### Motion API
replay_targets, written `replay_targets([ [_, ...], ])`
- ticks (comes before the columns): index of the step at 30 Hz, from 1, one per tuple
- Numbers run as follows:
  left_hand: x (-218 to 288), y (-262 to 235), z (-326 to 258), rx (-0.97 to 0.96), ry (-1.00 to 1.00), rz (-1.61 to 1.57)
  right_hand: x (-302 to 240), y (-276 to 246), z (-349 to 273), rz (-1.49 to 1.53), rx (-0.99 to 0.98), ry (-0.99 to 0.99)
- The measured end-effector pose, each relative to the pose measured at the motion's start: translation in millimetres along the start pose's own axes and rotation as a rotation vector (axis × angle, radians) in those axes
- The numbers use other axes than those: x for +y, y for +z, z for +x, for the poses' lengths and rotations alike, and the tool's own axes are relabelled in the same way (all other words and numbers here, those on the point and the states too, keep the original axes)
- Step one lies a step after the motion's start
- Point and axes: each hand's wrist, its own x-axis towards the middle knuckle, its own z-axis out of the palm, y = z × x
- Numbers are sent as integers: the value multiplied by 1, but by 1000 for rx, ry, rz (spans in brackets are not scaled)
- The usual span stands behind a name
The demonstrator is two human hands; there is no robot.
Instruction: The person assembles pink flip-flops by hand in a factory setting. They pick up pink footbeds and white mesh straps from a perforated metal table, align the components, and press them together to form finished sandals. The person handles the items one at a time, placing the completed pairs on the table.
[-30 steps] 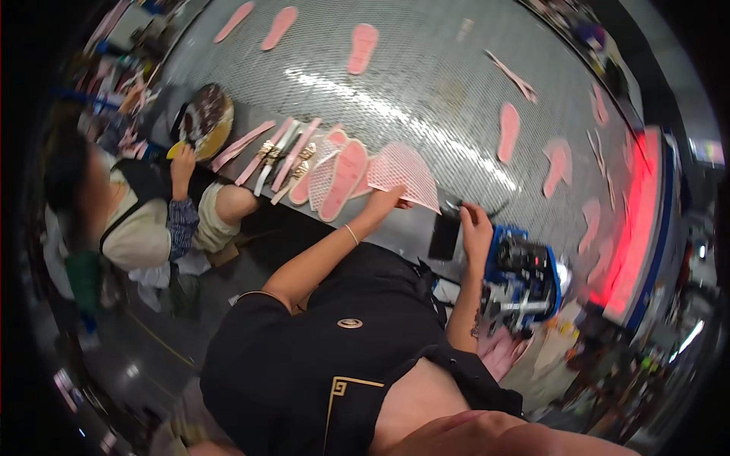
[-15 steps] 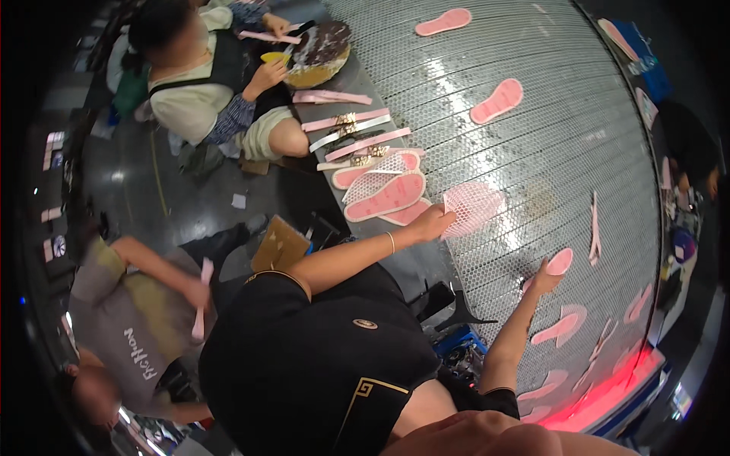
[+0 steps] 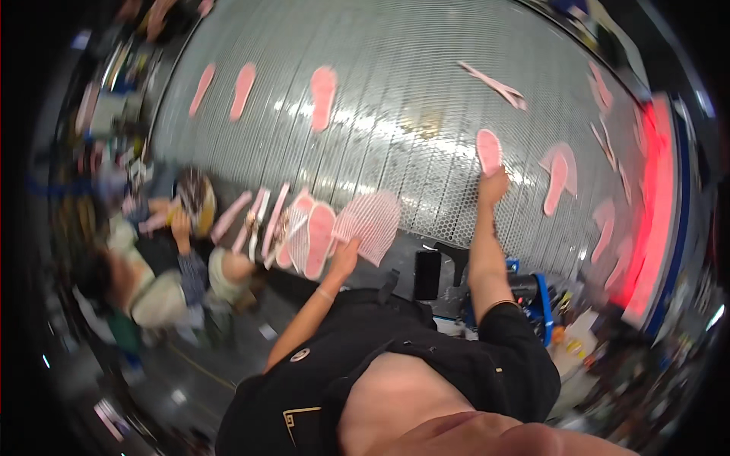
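The left hand (image 3: 346,258) pinches a pink mesh piece (image 3: 371,222); the right hand (image 3: 494,185) grips a pink insole (image 3: 489,149). Between them, nearer the body, sits a black phone (image 3: 427,275).

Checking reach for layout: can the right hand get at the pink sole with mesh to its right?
Probably yes: only bare grey surface shows between the right hand and the meshed sole. The hand is on another pink sole, though, so it may have to leave that first.

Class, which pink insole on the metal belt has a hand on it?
The insole at the person's right hand; the other pink insoles on the belt lie untouched.
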Motion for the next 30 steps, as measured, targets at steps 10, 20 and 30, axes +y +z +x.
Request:
replay_targets([
  [10, 85, 55, 93, -289, 388, 295, -34, -105, -192, 901, 142, 304],
  [20, 103, 331, 190, -316, 1014, 972, -9, -193, -257, 845, 419, 579],
  [30, 47, 130, 84, -584, 806, 1072, 4, -92, -73, 499, 497, 196],
])
